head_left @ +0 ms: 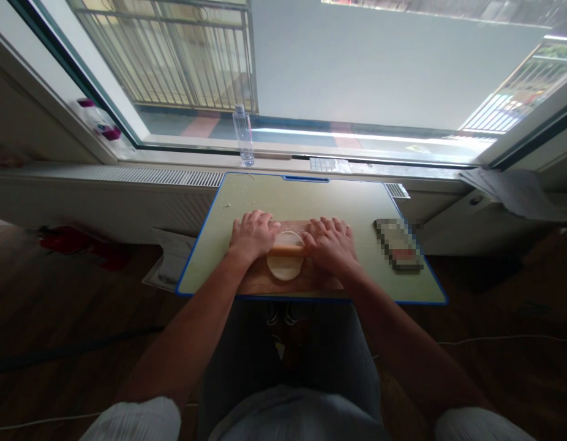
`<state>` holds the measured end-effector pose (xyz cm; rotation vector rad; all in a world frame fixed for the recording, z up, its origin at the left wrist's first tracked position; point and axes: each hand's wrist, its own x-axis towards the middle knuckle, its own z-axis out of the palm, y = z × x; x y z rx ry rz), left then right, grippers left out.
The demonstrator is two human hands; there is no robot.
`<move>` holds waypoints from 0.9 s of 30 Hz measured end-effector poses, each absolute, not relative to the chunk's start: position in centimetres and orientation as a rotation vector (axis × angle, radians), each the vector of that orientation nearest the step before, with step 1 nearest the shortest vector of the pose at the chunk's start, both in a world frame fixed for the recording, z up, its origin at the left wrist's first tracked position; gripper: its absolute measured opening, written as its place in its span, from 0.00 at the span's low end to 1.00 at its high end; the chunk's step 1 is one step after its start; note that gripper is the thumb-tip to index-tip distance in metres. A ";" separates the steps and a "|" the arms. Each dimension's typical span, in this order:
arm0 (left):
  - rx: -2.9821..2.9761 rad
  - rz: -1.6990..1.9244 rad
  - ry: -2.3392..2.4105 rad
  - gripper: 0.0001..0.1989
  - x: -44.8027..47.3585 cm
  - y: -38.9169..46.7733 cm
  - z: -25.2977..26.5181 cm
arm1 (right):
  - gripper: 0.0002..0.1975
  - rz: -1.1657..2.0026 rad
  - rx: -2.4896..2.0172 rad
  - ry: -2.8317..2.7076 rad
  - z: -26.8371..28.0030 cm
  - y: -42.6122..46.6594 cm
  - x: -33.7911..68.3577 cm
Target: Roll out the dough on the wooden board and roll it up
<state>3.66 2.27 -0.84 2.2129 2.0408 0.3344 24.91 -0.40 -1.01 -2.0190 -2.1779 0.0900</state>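
A flat, round sheet of dough [285,269] lies on a wooden board [256,283]. Across the dough runs a wooden rolling pin [288,250], with dough showing on both its far and near sides. My left hand [253,235] rests over the pin's left end, palm down, fingers pointing away from me. Over the right end lies my right hand [331,242] in the same way, its thumb along the pin. The hands cover both ends of the pin.
The board sits on a small blue-edged table [348,199]; a phone-like, blurred device [399,245] lies at its right. Small dough crumbs [227,205] dot the far left. Beyond are a radiator [159,176], a clear bottle [244,136] on the sill and a window.
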 end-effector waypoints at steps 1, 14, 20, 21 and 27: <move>2.220 0.334 2.043 0.22 3.7 1.9 -0.8 | 0.31 0.076 -2.019 -2.173 -1.0 -0.7 24.9; 2.181 0.345 2.090 0.22 3.7 0.9 -1.0 | 0.33 0.027 -1.980 -2.247 -1.0 0.0 25.0; 2.176 0.284 2.126 0.23 3.9 2.3 -0.3 | 0.34 0.113 -2.015 -2.262 -0.6 1.3 24.8; 2.185 0.288 2.138 0.22 3.9 2.5 -0.3 | 0.33 0.120 -2.013 -2.268 -0.5 1.5 24.8; 2.186 0.363 2.172 0.21 3.9 3.8 -0.4 | 0.32 0.164 -1.990 -2.211 -0.6 3.1 24.7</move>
